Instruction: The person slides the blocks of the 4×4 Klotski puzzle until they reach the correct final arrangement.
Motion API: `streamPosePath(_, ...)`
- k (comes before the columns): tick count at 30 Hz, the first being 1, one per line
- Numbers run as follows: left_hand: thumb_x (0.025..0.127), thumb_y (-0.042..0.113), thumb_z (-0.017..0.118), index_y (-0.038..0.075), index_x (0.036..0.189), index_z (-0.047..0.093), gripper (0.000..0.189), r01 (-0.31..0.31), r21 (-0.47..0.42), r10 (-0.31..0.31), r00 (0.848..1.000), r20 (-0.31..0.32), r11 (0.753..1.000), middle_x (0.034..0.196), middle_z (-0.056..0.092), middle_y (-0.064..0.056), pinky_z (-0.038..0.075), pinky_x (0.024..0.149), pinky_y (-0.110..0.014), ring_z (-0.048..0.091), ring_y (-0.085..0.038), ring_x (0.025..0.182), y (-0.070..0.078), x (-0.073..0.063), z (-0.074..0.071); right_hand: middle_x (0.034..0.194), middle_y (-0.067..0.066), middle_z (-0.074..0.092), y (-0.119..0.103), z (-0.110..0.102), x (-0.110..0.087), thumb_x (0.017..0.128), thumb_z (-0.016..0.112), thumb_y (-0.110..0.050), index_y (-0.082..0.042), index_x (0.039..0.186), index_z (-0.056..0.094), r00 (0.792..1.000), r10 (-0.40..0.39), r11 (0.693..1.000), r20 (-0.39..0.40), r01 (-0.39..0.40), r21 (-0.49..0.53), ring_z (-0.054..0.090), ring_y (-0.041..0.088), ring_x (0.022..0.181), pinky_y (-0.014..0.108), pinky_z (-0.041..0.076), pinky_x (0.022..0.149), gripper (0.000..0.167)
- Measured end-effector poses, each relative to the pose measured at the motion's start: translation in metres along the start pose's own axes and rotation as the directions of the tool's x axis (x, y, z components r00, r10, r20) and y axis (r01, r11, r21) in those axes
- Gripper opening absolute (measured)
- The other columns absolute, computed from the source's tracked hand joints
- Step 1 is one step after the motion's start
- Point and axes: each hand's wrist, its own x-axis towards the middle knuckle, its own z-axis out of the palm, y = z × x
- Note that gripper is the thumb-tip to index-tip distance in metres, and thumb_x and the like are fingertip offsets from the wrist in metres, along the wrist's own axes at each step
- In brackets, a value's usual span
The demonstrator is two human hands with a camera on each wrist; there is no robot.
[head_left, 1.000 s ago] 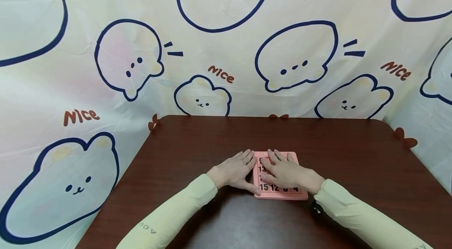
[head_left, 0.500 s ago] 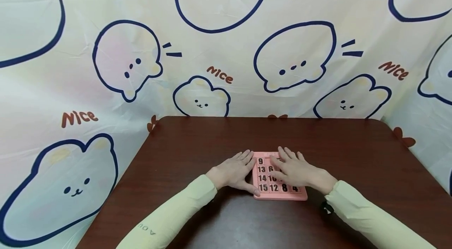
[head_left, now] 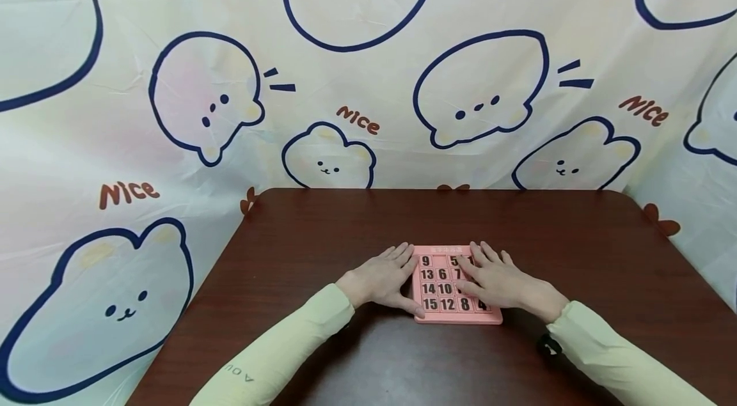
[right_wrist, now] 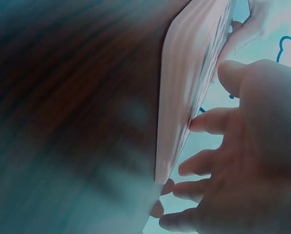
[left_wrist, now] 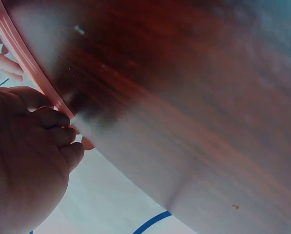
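Observation:
A pink number slide puzzle [head_left: 442, 289] with black numerals on its tiles lies flat on the table; one cell in its top row holds no tile. Along its left side rests my left hand [head_left: 382, 281], fingers stretched out and thumb by the lower left corner. My right hand [head_left: 495, 281] spreads over the right part and hides some tiles there. Seen from the right wrist, the index finger of the right hand [right_wrist: 252, 146] reaches the top of the puzzle [right_wrist: 177, 97]; whether it presses is unclear. In the left wrist view, fingers of the left hand [left_wrist: 33, 161] meet the puzzle's side [left_wrist: 33, 68].
The dark brown wooden table [head_left: 322, 227] extends around the puzzle on all sides. Behind and beside it hangs a pale cloth [head_left: 391, 80] printed with blue-outlined cartoon animals. A black band [head_left: 549, 346] shows at the right wrist.
My right hand has slid to the right across the puzzle, uncovering tiles in the left and middle columns. The left hand stays at the left side.

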Motion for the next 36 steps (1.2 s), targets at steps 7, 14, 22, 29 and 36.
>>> streamPosePath(7, 0.074, 0.091, 0.043, 0.010, 0.157, 0.020, 0.119, -0.001, 0.001, 0.001, 1.000, 0.004, 1.000, 0.165, 0.014, -0.013, 0.016, 0.126, -0.036, 0.010, -0.026, 0.154, 0.000, 0.000, 0.000, 0.159, 0.029, 0.023, -0.012, -0.001, 0.006, 0.100, 0.045, -0.054, -0.011, 0.150, 0.041, 0.999, -0.041, 0.999, 0.003, 0.041, 0.005, 0.016, 0.050, 0.147, 0.076, 0.018, 0.109, 0.066)
streamPosePath(14, 0.073, 0.091, 0.041, 0.010, 0.157, 0.021, 0.119, 0.003, 0.010, -0.003, 1.000, 0.004, 1.000, 0.165, 0.015, -0.012, 0.016, 0.126, -0.035, 0.011, -0.025, 0.154, 0.000, 0.000, -0.001, 0.160, 0.028, 0.020, -0.020, -0.001, 0.014, 0.101, 0.045, -0.052, -0.011, 0.151, 0.040, 0.999, -0.046, 0.999, 0.027, 0.045, 0.015, 0.014, 0.049, 0.148, 0.075, 0.017, 0.111, 0.065)
streamPosePath(22, 0.073, 0.092, 0.042, 0.010, 0.157, 0.020, 0.120, 0.006, 0.004, -0.006, 1.000, 0.012, 1.000, 0.165, 0.014, -0.012, 0.016, 0.126, -0.036, 0.009, -0.025, 0.154, 0.000, 0.001, 0.001, 0.160, 0.029, 0.017, -0.013, -0.002, 0.009, 0.099, 0.045, -0.055, -0.007, 0.152, 0.035, 0.999, -0.031, 0.999, 0.015, 0.031, 0.030, 0.013, 0.048, 0.149, 0.075, 0.015, 0.111, 0.072)
streamPosePath(29, 0.073, 0.091, 0.043, 0.009, 0.157, 0.020, 0.120, -0.002, 0.024, 0.002, 1.000, 0.008, 1.000, 0.165, 0.014, -0.013, 0.016, 0.126, -0.036, 0.011, -0.027, 0.154, 0.001, 0.002, 0.000, 0.159, 0.031, 0.018, 0.007, -0.002, -0.006, 0.098, 0.048, -0.055, -0.003, 0.151, 0.035, 0.999, 0.006, 1.000, -0.036, -0.005, 0.018, 0.015, 0.050, 0.147, 0.076, 0.017, 0.109, 0.075)
streamPosePath(36, 0.073, 0.090, 0.045, 0.009, 0.157, 0.021, 0.120, 0.001, 0.022, -0.001, 1.000, 0.006, 1.000, 0.165, 0.015, -0.013, 0.016, 0.126, -0.036, 0.011, -0.027, 0.154, 0.001, 0.001, -0.001, 0.156, 0.036, 0.020, 0.012, 0.001, -0.013, 0.098, 0.048, -0.055, 0.003, 0.148, 0.037, 0.999, 0.040, 0.999, -0.035, -0.040, 0.006, 0.018, 0.052, 0.145, 0.076, 0.019, 0.108, 0.078)
